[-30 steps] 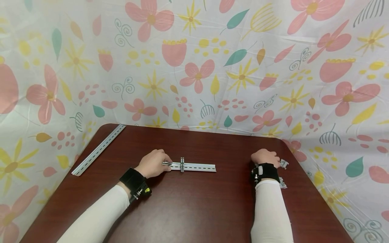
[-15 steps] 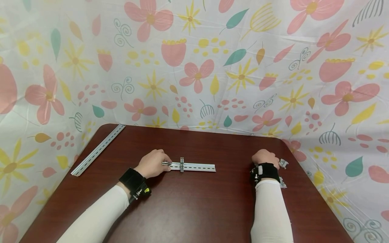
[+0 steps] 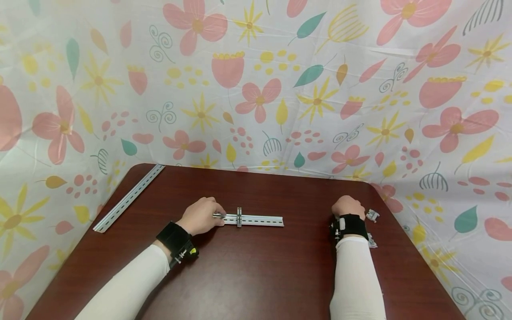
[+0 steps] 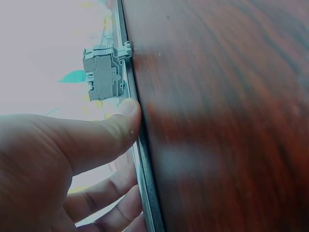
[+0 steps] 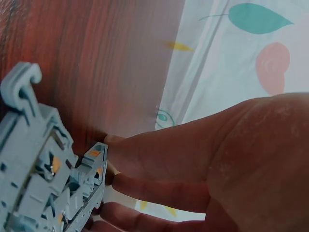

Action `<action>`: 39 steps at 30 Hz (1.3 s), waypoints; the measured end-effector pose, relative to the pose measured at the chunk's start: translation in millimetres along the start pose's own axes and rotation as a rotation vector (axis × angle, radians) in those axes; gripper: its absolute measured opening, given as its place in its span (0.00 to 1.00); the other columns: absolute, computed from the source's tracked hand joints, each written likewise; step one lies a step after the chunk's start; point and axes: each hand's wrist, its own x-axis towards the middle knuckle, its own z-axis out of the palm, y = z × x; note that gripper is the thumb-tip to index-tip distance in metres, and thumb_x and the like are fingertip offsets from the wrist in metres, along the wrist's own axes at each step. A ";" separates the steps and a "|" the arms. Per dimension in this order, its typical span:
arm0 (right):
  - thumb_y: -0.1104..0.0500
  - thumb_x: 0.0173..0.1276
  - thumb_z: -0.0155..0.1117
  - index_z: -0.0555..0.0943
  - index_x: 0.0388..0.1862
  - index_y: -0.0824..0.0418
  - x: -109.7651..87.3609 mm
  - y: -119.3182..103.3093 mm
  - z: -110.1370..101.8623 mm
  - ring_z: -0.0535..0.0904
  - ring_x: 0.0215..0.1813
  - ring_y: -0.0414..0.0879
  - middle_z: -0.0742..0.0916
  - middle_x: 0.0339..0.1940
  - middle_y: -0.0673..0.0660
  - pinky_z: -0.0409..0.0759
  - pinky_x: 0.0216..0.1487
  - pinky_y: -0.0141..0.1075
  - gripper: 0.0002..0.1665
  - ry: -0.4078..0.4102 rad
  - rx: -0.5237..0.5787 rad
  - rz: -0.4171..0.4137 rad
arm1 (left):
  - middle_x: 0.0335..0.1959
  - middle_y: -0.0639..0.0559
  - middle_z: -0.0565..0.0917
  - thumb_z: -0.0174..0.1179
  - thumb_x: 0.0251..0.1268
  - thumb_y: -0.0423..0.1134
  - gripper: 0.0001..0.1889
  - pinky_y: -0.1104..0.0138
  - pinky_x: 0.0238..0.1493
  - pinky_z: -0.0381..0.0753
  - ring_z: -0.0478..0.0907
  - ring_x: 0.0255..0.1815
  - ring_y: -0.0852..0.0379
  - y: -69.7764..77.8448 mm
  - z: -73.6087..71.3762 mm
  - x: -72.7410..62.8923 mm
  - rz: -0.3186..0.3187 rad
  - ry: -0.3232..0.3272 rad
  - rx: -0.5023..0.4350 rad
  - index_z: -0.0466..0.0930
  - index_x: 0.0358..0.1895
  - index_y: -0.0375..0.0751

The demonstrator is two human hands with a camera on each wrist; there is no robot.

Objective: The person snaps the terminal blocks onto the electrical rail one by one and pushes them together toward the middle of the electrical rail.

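Note:
A slotted metal DIN rail (image 3: 262, 220) lies across the middle of the table. My left hand (image 3: 203, 215) grips its left end, with the thumb (image 4: 108, 133) along one edge and the other fingers partly hidden behind it. Just right of that hand, a grey terminal block (image 4: 104, 75) stands clipped upright on the rail. My right hand (image 3: 349, 207) is low over the table at the right, fingers bent downward. In the right wrist view, a grey terminal block (image 5: 36, 169) has its end right at the thumb and fingertips. Whether they pinch it is hidden.
A longer slotted rail (image 3: 130, 198) lies slanted along the table's left edge. Beside my right hand sit a loose terminal block (image 3: 373, 215) and another small grey piece (image 3: 372, 241) partly covered by the wrist. Flowered cloth (image 3: 256, 89) hangs behind the table (image 3: 256, 275).
My right hand has shifted very slightly, and its fingers now stand a little farther left of the loose terminal block. The left hand keeps its grip on the rail.

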 end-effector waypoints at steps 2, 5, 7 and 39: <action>0.58 0.75 0.60 0.86 0.48 0.75 0.3 0.1 0.2 0.76 0.61 0.82 0.79 0.63 0.87 0.79 0.61 0.68 0.19 0.005 0.008 0.000 | 0.41 0.57 0.85 0.82 0.67 0.42 0.11 0.59 0.39 0.81 0.80 0.44 0.52 0.4 -0.3 0.0 0.001 0.000 0.002 0.97 0.51 0.49; 0.59 0.75 0.61 0.87 0.41 0.72 0.3 -0.9 0.6 0.79 0.56 0.78 0.82 0.58 0.84 0.82 0.54 0.64 0.16 0.009 0.025 0.003 | 0.42 0.57 0.85 0.82 0.67 0.43 0.11 0.59 0.39 0.81 0.80 0.44 0.52 0.8 -0.4 0.1 -0.002 -0.003 0.003 0.97 0.51 0.49; 0.59 0.75 0.61 0.87 0.37 0.70 1.9 -0.3 1.2 0.80 0.53 0.76 0.84 0.54 0.81 0.83 0.49 0.61 0.15 0.011 0.034 -0.001 | 0.42 0.56 0.85 0.82 0.67 0.43 0.12 0.59 0.40 0.82 0.80 0.45 0.52 1.0 -0.5 0.0 -0.003 -0.004 0.004 0.97 0.51 0.50; 0.59 0.66 0.76 0.90 0.34 0.68 -22.6 -8.9 -19.2 0.81 0.37 0.60 0.87 0.35 0.64 0.81 0.39 0.51 0.10 -0.131 0.021 -0.178 | 0.42 0.54 0.85 0.81 0.68 0.42 0.11 0.58 0.41 0.82 0.80 0.44 0.53 -1.1 1.0 1.1 -0.005 -0.007 -0.006 0.97 0.51 0.51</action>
